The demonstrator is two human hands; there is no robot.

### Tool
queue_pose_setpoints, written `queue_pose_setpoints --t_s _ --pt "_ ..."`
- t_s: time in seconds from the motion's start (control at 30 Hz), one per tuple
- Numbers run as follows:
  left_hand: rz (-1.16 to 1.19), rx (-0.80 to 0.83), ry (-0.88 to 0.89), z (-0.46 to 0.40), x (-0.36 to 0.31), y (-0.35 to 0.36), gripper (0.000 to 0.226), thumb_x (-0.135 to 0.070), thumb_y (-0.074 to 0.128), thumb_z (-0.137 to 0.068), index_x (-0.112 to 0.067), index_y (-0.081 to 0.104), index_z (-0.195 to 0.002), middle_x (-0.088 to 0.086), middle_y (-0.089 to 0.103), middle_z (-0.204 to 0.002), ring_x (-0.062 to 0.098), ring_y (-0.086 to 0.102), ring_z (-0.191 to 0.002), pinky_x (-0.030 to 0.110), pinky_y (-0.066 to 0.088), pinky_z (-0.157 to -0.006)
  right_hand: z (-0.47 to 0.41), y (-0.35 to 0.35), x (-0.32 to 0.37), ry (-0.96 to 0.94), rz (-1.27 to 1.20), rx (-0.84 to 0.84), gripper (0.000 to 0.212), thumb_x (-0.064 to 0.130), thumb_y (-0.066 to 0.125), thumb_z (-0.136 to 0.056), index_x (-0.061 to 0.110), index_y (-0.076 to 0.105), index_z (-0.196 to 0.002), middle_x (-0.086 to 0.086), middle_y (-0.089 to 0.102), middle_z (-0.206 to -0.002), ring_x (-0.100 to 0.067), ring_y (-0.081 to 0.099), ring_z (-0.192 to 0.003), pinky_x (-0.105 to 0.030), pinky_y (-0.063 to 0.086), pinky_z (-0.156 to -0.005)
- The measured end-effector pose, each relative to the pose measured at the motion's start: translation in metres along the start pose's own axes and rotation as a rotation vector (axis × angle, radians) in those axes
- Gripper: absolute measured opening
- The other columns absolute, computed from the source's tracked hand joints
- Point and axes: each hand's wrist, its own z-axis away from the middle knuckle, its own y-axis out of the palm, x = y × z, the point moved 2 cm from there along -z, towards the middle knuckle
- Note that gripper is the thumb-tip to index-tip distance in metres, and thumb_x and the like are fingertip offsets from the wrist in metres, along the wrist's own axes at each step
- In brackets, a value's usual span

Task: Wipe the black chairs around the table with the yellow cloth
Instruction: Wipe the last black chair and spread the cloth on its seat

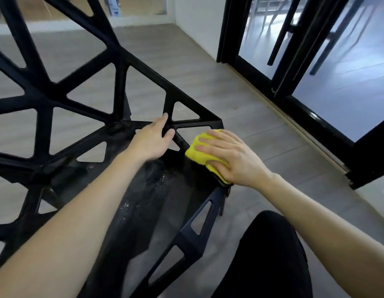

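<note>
A black chair with an open lattice of triangular struts fills the left and middle of the head view. Its dark seat shows pale specks and wet streaks. My right hand lies flat with spread fingers on a folded yellow cloth, pressing it onto the seat's right edge near the back corner. My left hand reaches to the joint where the backrest meets the seat; its fingers curl around a black strut there.
Grey plank floor surrounds the chair. A black-framed glass sliding door runs along the right, with chair legs visible beyond it. A white wall stands at the back. My leg in black trousers is at the lower right.
</note>
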Motion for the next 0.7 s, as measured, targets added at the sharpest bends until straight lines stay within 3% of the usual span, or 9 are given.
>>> queue_pose_setpoints --t_s 0.07,0.13,0.23,0.3,0.4,0.47,0.6,0.67,0.7 --pt "-0.056 0.040 -0.029 -0.005 0.004 0.005 0.061 -0.049 0.035 -0.115 -0.024 0.028 -0.171 -0.001 0.013 -0.180 0.029 0.023 -0.164 0.045 0.023 -0.132 -0.017 0.010 -0.014 0.149 0.032 -0.058 0.042 0.026 0.064 -0.104 0.025 0.064 -0.146 0.004 0.061 -0.151 -0.024 0.036 -0.157 -0.056 0.030 -0.125" --pt "-0.100 0.043 -0.031 -0.006 0.006 0.007 0.061 -0.048 0.032 -0.115 -0.023 0.028 -0.170 0.001 0.014 -0.180 0.036 0.024 -0.163 0.047 0.022 -0.132 -0.006 0.022 0.017 0.223 -0.045 -0.136 0.043 0.022 0.066 -0.101 0.022 0.066 -0.144 0.002 0.064 -0.147 -0.026 0.042 -0.154 -0.056 0.031 -0.124" --pt "-0.184 -0.021 0.000 -0.013 -0.004 -0.004 0.057 -0.044 0.033 -0.115 -0.031 0.027 -0.170 0.012 0.047 -0.166 0.041 0.040 -0.152 0.047 0.030 -0.124 0.033 0.018 0.059 0.019 -0.206 -0.032 0.045 0.012 0.068 -0.100 0.020 0.066 -0.144 0.003 0.062 -0.150 -0.020 0.045 -0.151 -0.050 0.031 -0.126" --pt "-0.317 -0.046 0.066 -0.019 -0.011 -0.009 0.054 -0.044 0.032 -0.114 -0.039 0.030 -0.168 0.015 0.055 -0.158 0.040 0.049 -0.144 0.046 0.035 -0.119 0.028 0.008 0.031 -0.094 -0.139 -0.015 0.047 0.007 0.067 -0.099 0.017 0.065 -0.145 -0.001 0.059 -0.153 -0.024 0.042 -0.154 -0.052 0.034 -0.125" --pt "-0.411 -0.023 0.054 -0.028 -0.011 -0.006 0.054 -0.049 0.029 -0.113 -0.045 0.031 -0.167 0.018 0.049 -0.161 0.040 0.046 -0.147 0.047 0.034 -0.120 -0.016 0.006 -0.036 0.139 -0.012 -0.178 0.044 0.013 0.067 -0.100 0.019 0.066 -0.144 -0.004 0.057 -0.156 -0.031 0.035 -0.157 -0.059 0.033 -0.122" --pt "-0.409 -0.014 0.044 -0.031 -0.009 -0.004 0.054 -0.049 0.030 -0.112 -0.046 0.031 -0.167 0.018 0.047 -0.162 0.040 0.045 -0.148 0.047 0.034 -0.120 -0.027 0.011 -0.033 0.281 -0.038 -0.277 0.045 0.013 0.067 -0.100 0.022 0.067 -0.144 -0.002 0.057 -0.155 -0.031 0.034 -0.157 -0.060 0.029 -0.123" --pt "-0.381 -0.047 0.052 -0.031 -0.007 0.001 0.055 -0.045 0.034 -0.111 -0.044 0.034 -0.166 0.018 0.049 -0.159 0.040 0.046 -0.145 0.047 0.034 -0.120 0.028 0.019 0.056 0.012 -0.291 -0.066 0.047 0.008 0.071 -0.092 0.021 0.072 -0.137 0.001 0.064 -0.147 -0.022 0.047 -0.149 -0.050 0.032 -0.125" --pt "-0.365 -0.062 0.048 -0.031 -0.005 0.003 0.056 -0.044 0.036 -0.110 -0.044 0.035 -0.166 0.019 0.049 -0.158 0.040 0.046 -0.144 0.047 0.034 -0.121 0.039 0.015 0.039 -0.110 -0.290 -0.010 0.046 0.009 0.070 -0.096 0.018 0.069 -0.141 -0.002 0.061 -0.151 -0.023 0.046 -0.150 -0.050 0.034 -0.125" --pt "-0.358 -0.058 0.047 -0.031 -0.006 0.004 0.056 -0.044 0.035 -0.110 -0.044 0.034 -0.166 0.019 0.048 -0.159 0.040 0.045 -0.145 0.047 0.034 -0.121 0.033 0.014 0.016 -0.080 -0.258 -0.026 0.046 0.009 0.070 -0.097 0.017 0.068 -0.142 -0.003 0.060 -0.152 -0.024 0.044 -0.152 -0.052 0.035 -0.124"
